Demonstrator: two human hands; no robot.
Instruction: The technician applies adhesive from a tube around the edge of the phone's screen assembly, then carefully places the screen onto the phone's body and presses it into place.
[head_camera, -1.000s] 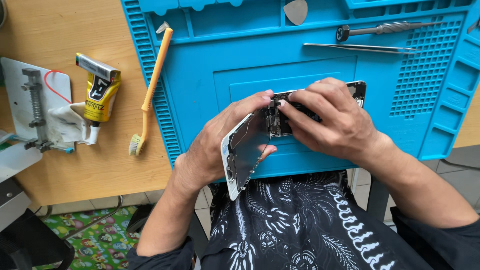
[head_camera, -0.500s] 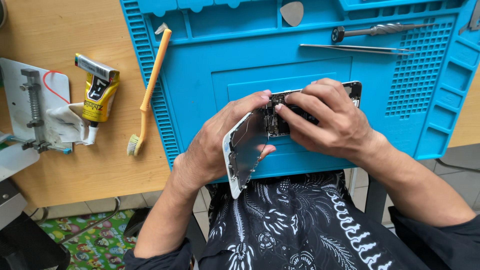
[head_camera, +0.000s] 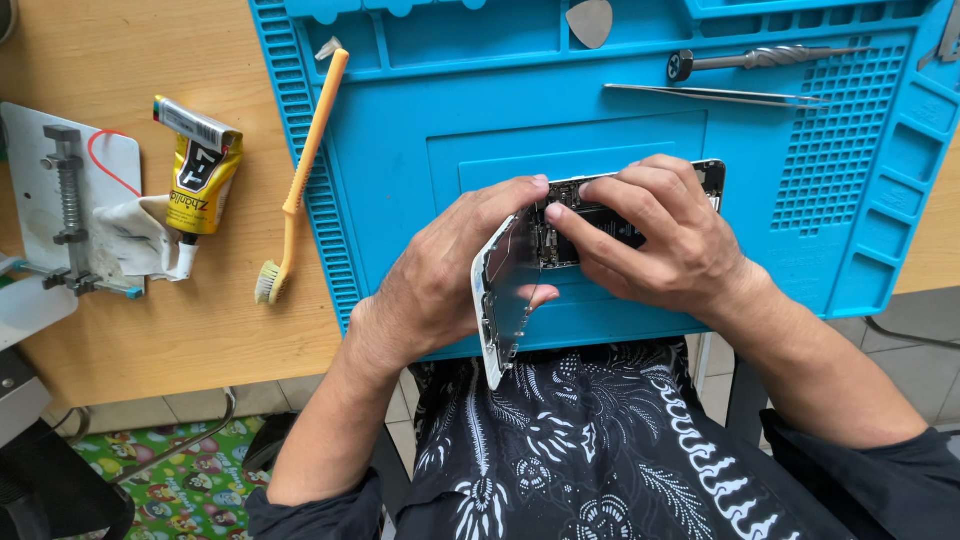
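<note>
An opened phone body (head_camera: 640, 205) lies on the blue repair mat (head_camera: 450, 120), its dark insides showing. Its white-framed screen panel (head_camera: 500, 300) is swung up on edge at the phone's left side. My left hand (head_camera: 440, 280) holds that screen panel upright from behind, thumb at its top edge. My right hand (head_camera: 660, 240) rests on the phone body, fingertips pressing into the exposed parts near the hinge side. Most of the phone body is hidden under my right hand.
On the mat's far side lie tweezers (head_camera: 710, 95), a metal screwdriver (head_camera: 760, 60) and a grey pick (head_camera: 590, 20). An orange brush (head_camera: 300, 170) straddles the mat's left edge. A yellow glue tube (head_camera: 200, 180) and a white clamp jig (head_camera: 70, 200) sit on the wooden table.
Both hands keep their grip; my right fingers have shifted slightly over the phone's insides. The view has drifted a little.
</note>
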